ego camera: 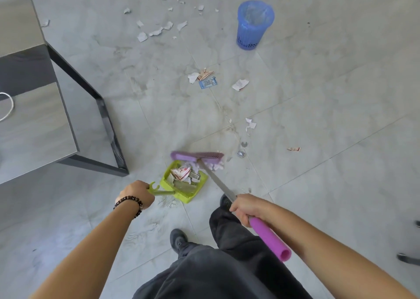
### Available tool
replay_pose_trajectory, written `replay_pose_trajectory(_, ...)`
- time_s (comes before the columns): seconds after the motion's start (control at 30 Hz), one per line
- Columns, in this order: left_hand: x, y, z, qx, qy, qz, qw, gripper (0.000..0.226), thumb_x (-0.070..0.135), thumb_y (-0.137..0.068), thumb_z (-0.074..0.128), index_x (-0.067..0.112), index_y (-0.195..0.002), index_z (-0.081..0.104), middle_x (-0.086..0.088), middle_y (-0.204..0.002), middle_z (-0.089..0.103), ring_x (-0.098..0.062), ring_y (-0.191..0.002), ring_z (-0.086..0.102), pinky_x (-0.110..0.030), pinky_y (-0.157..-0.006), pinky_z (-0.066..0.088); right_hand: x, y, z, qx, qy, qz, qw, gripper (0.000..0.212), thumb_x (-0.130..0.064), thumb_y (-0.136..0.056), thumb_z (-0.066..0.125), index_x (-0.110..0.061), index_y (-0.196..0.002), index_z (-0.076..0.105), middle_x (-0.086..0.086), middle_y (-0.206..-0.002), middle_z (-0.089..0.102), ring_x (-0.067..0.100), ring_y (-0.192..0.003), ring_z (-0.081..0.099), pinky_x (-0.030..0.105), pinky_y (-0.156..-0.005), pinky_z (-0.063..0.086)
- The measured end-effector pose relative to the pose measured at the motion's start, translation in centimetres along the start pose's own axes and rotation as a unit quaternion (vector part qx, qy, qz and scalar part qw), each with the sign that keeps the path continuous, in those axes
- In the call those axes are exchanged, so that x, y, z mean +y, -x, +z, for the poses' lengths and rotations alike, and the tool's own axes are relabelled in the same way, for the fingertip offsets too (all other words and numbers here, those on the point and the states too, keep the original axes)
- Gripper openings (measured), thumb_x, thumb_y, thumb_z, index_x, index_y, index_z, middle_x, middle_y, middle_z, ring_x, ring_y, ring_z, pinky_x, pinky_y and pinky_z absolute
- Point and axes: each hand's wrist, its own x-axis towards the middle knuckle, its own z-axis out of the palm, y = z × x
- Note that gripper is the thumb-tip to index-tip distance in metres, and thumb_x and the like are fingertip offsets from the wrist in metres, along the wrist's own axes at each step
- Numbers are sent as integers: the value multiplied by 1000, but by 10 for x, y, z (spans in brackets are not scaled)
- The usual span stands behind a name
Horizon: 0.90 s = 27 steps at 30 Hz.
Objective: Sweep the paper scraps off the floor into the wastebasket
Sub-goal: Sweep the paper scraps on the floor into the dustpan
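My left hand [136, 194] grips the handle of a lime-green dustpan [168, 185] that rests on the floor and holds several paper scraps. My right hand [244, 208] grips the purple-handled broom [270, 239]; its purple head [196, 156] sits at the dustpan's far edge, with white scraps under the bristles. More paper scraps [205, 78] lie mid-floor, others [250, 125] to the right, and a scattered patch [156, 29] farther off. The blue mesh wastebasket [253, 25] stands upright at the upper right, lined with a bag.
A grey table with black metal legs [100, 103] stands at the left, a white cord on its top. My dark-trousered legs and black shoes [179, 239] are below the dustpan. The floor is pale grey tile. Dark objects [409, 257] poke in at the right edge.
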Motion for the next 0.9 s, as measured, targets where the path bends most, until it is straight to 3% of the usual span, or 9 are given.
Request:
replay_pose_trajectory(0.1, 5, -1, -2, 2, -7, 4, 1000, 24, 23, -76, 52, 27, -94, 68, 3, -79, 64, -20, -74, 63, -24, -59, 49, 0, 12, -26, -81, -141, 72, 984, 49, -14, -99, 43, -15, -50, 41, -8, -36, 33, 2, -25, 34, 12, -27, 28)
replay_pose_trajectory(0.23, -1, 3, 0, 4, -17, 7, 1000, 20, 22, -79, 51, 26, -91, 67, 2, -77, 64, -19, -71, 63, -23, -55, 46, -6, 35, -49, -71, -190, 47, 978, 21, -16, -96, 50, -20, -76, 46, -8, -48, 35, 1, -29, 36, 13, -25, 29)
replay_pose_trajectory(0.4, -9, 6, -3, -11, -12, 11, 1000, 32, 20, -79, 49, 27, -104, 68, 4, -80, 63, -17, -71, 62, -22, -53, 44, -16, 37, -50, -43, -228, 11, 973, 22, -19, -97, 50, -23, -76, 45, -9, -46, 32, 1, -28, 32, 14, -24, 27)
replay_pose_trajectory(0.6, -30, 22, 5, -17, -5, 26, 999, 34, 16, -79, 47, 24, -105, 67, 5, -79, 61, -16, -70, 62, -22, -52, 44, -27, 13, -11, 52, -160, -29, 985, 39, -12, -96, 45, -16, -58, 37, -6, -36, 31, 6, -25, 30, 14, -28, 26)
replay_pose_trajectory(0.73, -46, 33, 21, -22, -9, 35, 999, 29, 13, -78, 47, 24, -96, 67, 3, -77, 62, -19, -70, 62, -22, -53, 44, -17, 1, 38, 141, -17, -91, 986, 9, 2, -75, 50, -3, -76, 58, 9, -49, 49, 18, -35, 44, 24, -43, 40)
replay_pose_trajectory(0.8, -50, 35, 26, -20, -12, 37, 999, 25, 12, -77, 48, 22, -90, 67, 2, -76, 62, -20, -71, 62, -22, -53, 44, -5, -2, 64, 148, 40, -95, 984, 22, 9, -67, 51, -2, -82, 63, 12, -55, 55, 19, -40, 51, 24, -48, 43)
replay_pose_trajectory(0.9, -51, 34, 23, -10, -19, 44, 999, 20, 11, -75, 50, 19, -84, 66, 0, -75, 63, -23, -74, 64, -24, -56, 46, 21, -1, 100, 122, 29, -64, 990, 22, 12, -70, 49, -3, -81, 59, 9, -48, 50, 17, -33, 46, 21, -45, 40)
